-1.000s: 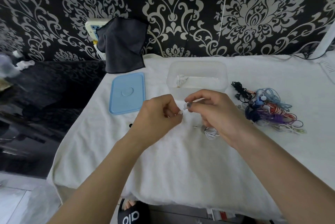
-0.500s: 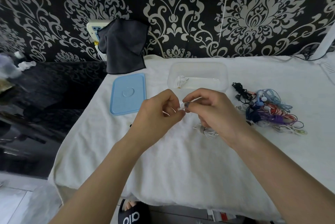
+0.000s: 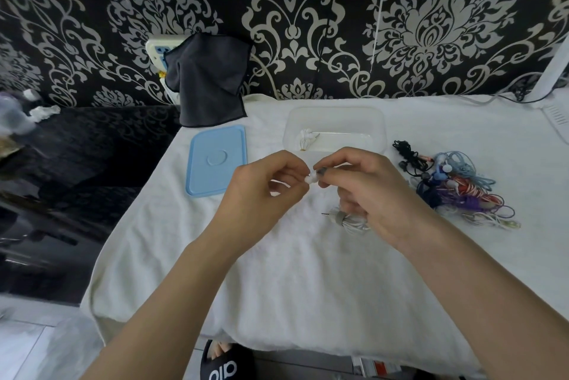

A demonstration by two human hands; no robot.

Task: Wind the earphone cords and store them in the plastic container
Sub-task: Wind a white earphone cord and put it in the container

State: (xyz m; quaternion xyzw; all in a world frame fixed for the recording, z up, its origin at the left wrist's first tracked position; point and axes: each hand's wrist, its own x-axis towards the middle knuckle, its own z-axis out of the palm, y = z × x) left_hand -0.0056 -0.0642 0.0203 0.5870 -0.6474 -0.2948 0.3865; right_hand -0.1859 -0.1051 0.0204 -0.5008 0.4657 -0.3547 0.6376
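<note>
Both hands pinch white earbuds: left hand (image 3: 271, 185) and right hand (image 3: 366, 185) meet fingertip to fingertip, the wound cord (image 3: 351, 221) dangling beneath the right fingers; beyond them waits the container (image 3: 380, 121).

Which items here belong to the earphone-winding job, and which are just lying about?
Job: white earphones held by left hand and right hand; plastic container; wound pair inside; tangled earphones; blue lid.
Lying about: dark cloth; slipper.

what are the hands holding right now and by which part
Both hands hold one white earphone set. The left hand and right hand pinch its earbud end between fingertips; its wound cord bundle hangs under the right palm.
</note>
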